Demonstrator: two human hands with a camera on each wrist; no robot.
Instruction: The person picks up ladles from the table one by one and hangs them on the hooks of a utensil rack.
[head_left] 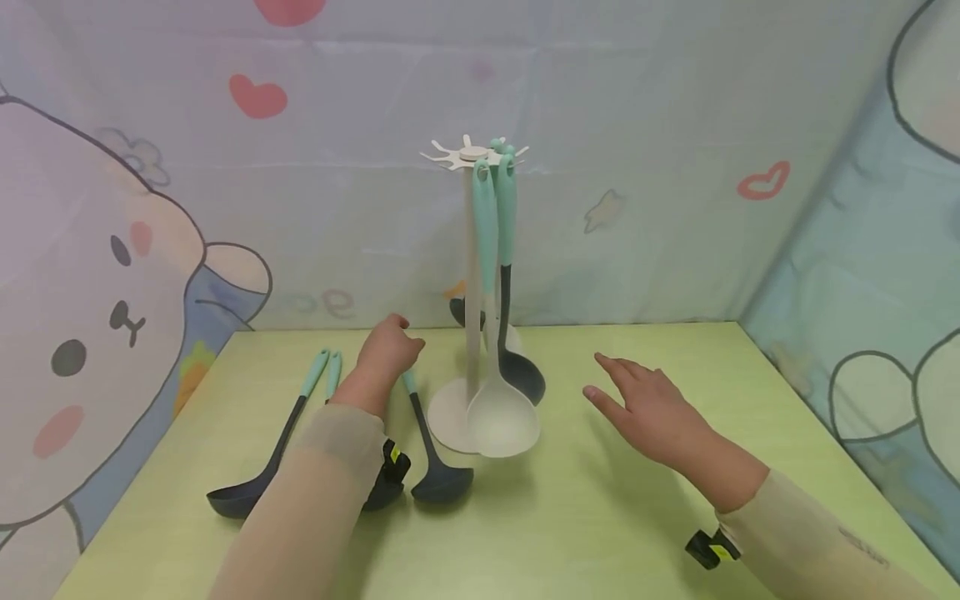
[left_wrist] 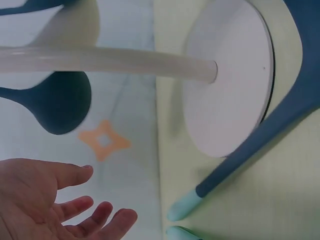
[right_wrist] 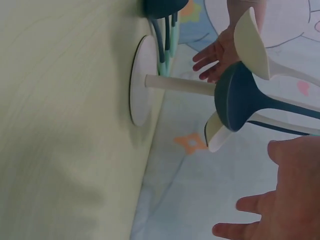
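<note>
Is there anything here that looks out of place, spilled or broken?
Nothing is spilled or visibly damaged. The rack stands upright with ladles hanging from it, the pale ladle in front. Three dark ladles lie flat on the table beside the left hand. The right hand holds nothing.

We see our right hand (right_wrist: 285, 195) at the lower right, fingers spread and holding nothing. A white rack (right_wrist: 142, 82) stands on the green table (right_wrist: 65, 125). A dark blue ladle (right_wrist: 245, 97) and a cream ladle (right_wrist: 250, 45) hang from it. Our left hand (right_wrist: 217, 52) shows beyond.
</note>
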